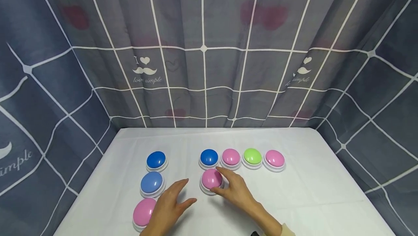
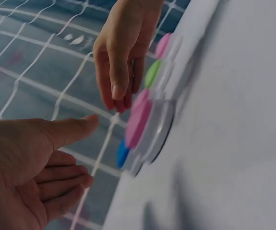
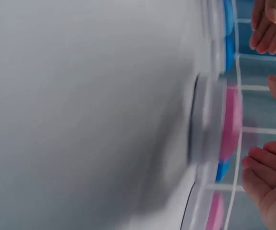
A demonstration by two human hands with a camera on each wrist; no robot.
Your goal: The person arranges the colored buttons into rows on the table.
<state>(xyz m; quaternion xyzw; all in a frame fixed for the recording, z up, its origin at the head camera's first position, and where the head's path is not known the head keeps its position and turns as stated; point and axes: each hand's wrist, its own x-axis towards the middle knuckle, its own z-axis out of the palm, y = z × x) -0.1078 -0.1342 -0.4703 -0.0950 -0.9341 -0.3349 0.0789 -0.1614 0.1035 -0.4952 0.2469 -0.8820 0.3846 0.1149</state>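
My right hand (image 1: 237, 191) hovers around a pink dome button (image 1: 211, 179) with a white base, thumb and fingers spread at its near and far right sides. In the right wrist view a gap shows between the fingers (image 3: 267, 167) and that pink dome (image 3: 231, 123). Fingers extended and thumb apart, my left hand (image 1: 168, 205) is over the table beside a second pink button (image 1: 144, 212), partly covering it. Nothing is between the left thumb and fingers in the left wrist view, where the hand (image 2: 27, 167) points toward the right hand (image 2: 128, 48).
Behind the middle pink button runs a row: blue (image 1: 209, 157), pink (image 1: 230, 157), green (image 1: 252, 156) and pink (image 1: 274, 158) buttons. At left, a dark blue button (image 1: 156, 160) and a lighter blue one (image 1: 151, 182) line up. Grey checked curtains (image 1: 225, 69) surround the white table (image 1: 313, 192).
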